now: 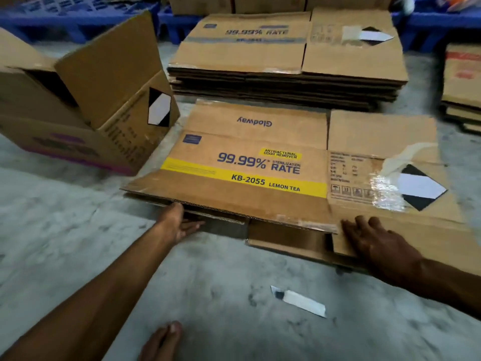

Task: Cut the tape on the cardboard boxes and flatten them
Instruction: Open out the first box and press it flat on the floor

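A flattened cardboard box with a yellow "KB-2055 Lemon Tea" band lies on the concrete floor in front of me. Loose clear tape curls up near its black-and-white diamond label. My left hand reaches under the box's near left edge, fingers slid beneath the cardboard. My right hand lies flat on the near right flap, pressing on it. A small cutter blade rests on the floor close to me, in neither hand.
A stack of flattened boxes sits just behind. An open, unflattened box stands at the left. Another flat pile lies at the right edge. Blue pallets line the back. My bare foot shows at the bottom.
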`<state>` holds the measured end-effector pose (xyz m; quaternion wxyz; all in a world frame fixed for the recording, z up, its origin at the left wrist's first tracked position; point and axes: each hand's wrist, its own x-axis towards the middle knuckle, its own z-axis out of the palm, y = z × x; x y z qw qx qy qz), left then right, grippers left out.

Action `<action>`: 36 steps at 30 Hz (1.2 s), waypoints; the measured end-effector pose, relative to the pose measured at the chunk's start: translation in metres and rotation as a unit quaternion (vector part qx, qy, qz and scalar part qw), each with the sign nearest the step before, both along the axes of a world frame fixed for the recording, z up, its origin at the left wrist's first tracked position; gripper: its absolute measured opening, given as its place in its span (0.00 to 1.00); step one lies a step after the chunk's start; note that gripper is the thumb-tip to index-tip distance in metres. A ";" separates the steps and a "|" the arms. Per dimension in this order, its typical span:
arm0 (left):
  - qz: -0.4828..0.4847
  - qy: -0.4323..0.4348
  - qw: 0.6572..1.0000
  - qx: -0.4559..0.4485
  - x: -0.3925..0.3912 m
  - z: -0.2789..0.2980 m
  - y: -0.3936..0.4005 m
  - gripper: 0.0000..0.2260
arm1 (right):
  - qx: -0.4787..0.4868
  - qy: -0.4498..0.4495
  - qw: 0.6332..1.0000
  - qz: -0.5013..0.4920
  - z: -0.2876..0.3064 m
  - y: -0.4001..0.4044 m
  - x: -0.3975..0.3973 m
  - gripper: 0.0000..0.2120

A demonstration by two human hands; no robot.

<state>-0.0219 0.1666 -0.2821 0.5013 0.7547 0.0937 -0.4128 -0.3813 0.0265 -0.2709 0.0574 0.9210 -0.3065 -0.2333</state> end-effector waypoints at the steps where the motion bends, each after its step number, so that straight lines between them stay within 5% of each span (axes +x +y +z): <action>1: -0.063 0.014 0.997 0.040 0.004 0.000 0.007 0.16 | 0.020 0.026 0.999 -0.007 0.001 0.002 0.005 0.45; 3: -0.233 0.018 0.961 0.148 0.010 0.001 0.020 0.17 | 0.017 0.028 0.999 -0.008 -0.002 0.002 0.006 0.49; 6: -0.463 -0.050 0.840 0.278 0.004 0.011 0.024 0.13 | 0.021 0.017 1.000 -0.011 -0.005 -0.003 0.004 0.49; 8: -0.495 -0.211 0.804 0.255 0.000 0.008 0.012 0.14 | 0.068 0.032 0.996 0.046 0.001 -0.013 0.005 0.51; 12: -0.461 -0.447 0.753 0.145 -0.026 0.002 -0.021 0.05 | 0.123 -0.140 0.982 -0.005 -0.003 -0.045 0.015 0.53; 15: -0.546 -0.534 0.635 0.117 -0.036 -0.019 -0.047 0.20 | 0.125 -0.198 0.971 -0.053 -0.018 -0.058 0.042 0.52; 17: -0.578 -0.541 0.596 0.133 -0.034 -0.033 -0.071 0.27 | 0.111 -0.204 0.969 -0.081 -0.024 -0.064 0.061 0.55; 21: -0.599 -0.539 0.574 0.145 -0.024 -0.055 -0.110 0.37 | 0.110 -0.179 0.971 -0.112 -0.045 -0.074 0.079 0.52; 26: -0.576 -0.589 0.554 0.116 -0.016 -0.080 -0.126 0.34 | 0.071 -0.208 0.970 -0.105 -0.073 -0.075 0.075 0.38; 36: -0.597 -0.561 0.560 0.123 -0.016 -0.077 -0.128 0.37 | 0.091 -0.191 0.972 -0.103 -0.070 -0.077 0.080 0.38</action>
